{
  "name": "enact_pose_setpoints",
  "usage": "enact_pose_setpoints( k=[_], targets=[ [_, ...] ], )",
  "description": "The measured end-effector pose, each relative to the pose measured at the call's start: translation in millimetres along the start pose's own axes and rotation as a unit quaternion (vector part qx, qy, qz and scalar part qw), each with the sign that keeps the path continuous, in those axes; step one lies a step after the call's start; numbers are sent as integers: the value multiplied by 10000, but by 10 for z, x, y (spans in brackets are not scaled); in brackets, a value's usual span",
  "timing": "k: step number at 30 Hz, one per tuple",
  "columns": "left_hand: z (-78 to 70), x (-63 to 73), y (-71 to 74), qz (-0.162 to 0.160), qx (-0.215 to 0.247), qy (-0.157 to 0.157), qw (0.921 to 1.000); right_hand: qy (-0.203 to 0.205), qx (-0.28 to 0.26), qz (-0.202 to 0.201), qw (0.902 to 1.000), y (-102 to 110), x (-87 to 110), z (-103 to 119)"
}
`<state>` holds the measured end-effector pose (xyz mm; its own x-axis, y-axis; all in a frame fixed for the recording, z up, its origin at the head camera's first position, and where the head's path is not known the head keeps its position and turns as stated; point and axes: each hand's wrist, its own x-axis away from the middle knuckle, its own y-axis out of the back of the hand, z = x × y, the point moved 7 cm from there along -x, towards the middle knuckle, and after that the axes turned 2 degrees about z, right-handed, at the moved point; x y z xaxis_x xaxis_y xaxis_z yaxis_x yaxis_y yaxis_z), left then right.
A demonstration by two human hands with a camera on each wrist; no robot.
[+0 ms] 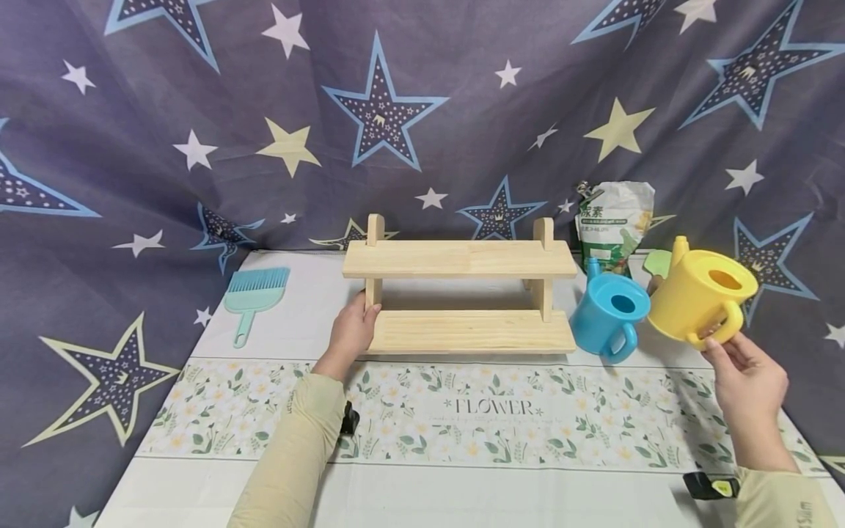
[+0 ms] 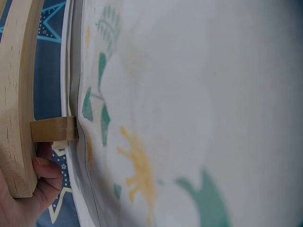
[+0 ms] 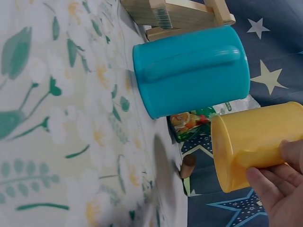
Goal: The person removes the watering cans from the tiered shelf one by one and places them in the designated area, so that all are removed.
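A two-tier wooden shelf (image 1: 458, 258) stands in the middle of the table. My left hand (image 1: 351, 331) grips its left end, fingers curled round the wood in the left wrist view. At the right, my right hand (image 1: 752, 378) holds a yellow watering can (image 1: 686, 293) by the lower part of its handle. The can is lifted off the table, its spout pointing up and away. Between shelf and yellow can, a blue watering can (image 1: 597, 315) stands upright on the table. In the right wrist view the yellow can (image 3: 260, 142) hangs beside the blue can (image 3: 191, 71).
Behind the cans leans a white and green bag (image 1: 614, 227) with a metal clip on top. A small green tool (image 1: 658, 262) with a wooden handle (image 3: 188, 166) is beside it. A teal brush and dustpan (image 1: 254, 297) lies at left. A starry curtain (image 1: 422, 88) hangs behind.
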<state>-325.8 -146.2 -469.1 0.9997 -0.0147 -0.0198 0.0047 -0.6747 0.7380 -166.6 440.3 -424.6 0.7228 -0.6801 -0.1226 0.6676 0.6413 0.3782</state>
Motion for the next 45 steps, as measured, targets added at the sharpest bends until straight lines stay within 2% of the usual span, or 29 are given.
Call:
enact_pose_setpoints(
  k=[8, 15, 20, 23, 31, 35, 39, 42, 45],
  targets=[
    [0, -3, -10, 27, -9, 45, 10000, -445, 108, 262, 9986, -68, 6, -135],
    [-6, 5, 2, -6, -56, -54, 10000, -406, 209, 521, 9976, -141, 11, -197],
    [4, 6, -9, 35, -38, 24, 10000, -331, 458, 768, 9954, -199, 11, -257],
    [9, 4, -18, 46, -45, 26, 10000, -319, 536, 806, 9948, -229, 12, -289],
    [5, 0, -16, 31, -39, 16, 10000, -308, 335, 797, 9958, -259, 17, -311],
    [-5, 1, -4, 14, -51, -12, 10000, -178, 754, 885, 9931, -282, 24, -305],
    [-8, -2, 6, -8, -44, -45, 10000, 80, 1391, 1105, 9841, -334, 31, -280],
    [4, -8, 5, -16, -33, -29, 10000, 218, 1667, 1329, 9768, -367, 43, -281],
    [15, -12, -4, -13, -32, -13, 10000, 162, 1783, 1509, 9722, -377, 49, -316]
  ],
)
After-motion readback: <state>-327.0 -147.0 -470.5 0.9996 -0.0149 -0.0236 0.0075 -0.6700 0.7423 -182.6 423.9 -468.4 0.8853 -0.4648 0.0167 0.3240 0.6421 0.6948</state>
